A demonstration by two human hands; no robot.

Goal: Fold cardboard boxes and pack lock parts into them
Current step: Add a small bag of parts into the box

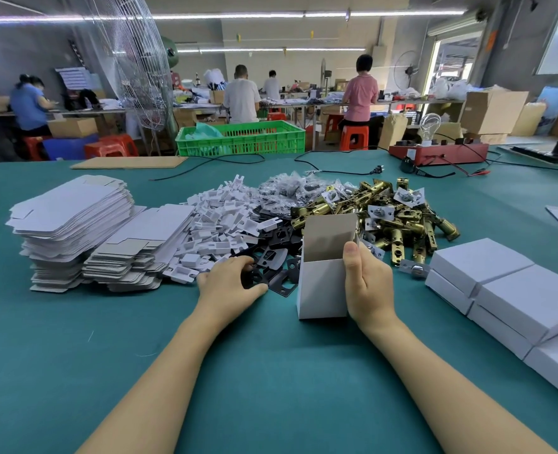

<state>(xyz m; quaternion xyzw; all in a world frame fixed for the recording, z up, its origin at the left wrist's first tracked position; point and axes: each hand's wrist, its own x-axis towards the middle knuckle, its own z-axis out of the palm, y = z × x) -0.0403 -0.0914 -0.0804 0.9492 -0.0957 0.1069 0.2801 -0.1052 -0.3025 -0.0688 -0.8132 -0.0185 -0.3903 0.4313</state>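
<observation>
Right now I have a small white cardboard box (320,286) standing upright on the green worktop (271,371), just in front of the heaps of parts. Its outside is white and its inside plain grey-brown board; the top is open, with the lid flap (331,232) sticking up at the back and leaning slightly away from me. My right hand (367,283) grips the box along its right wall, thumb laid over the top front corner and the fingers curled round the far side, out of my sight. My left hand (230,280) rests at the near edge of the black strike plates (276,257), fingers curled down onto one of them, thumb stretched along the worktop beneath; I cannot tell whether the plate is actually lifted.

Behind the box lies a heap of brass-coloured latch bolts (398,221), some with small clear bags of fittings among them. To the left of those is a mound of clear bagged hardware (287,191), then a spread of white plastic inserts (222,224). Further left stand two stacks of flat unfolded box blanks (74,224), white side up on the taller stack, grey edges showing on the lower one. On my right, closed white boxes (516,296) sit stacked in a row, well apart from the one I hold. Beyond the worktop's far edge are a green plastic crate (241,139) and several people at benches.
</observation>
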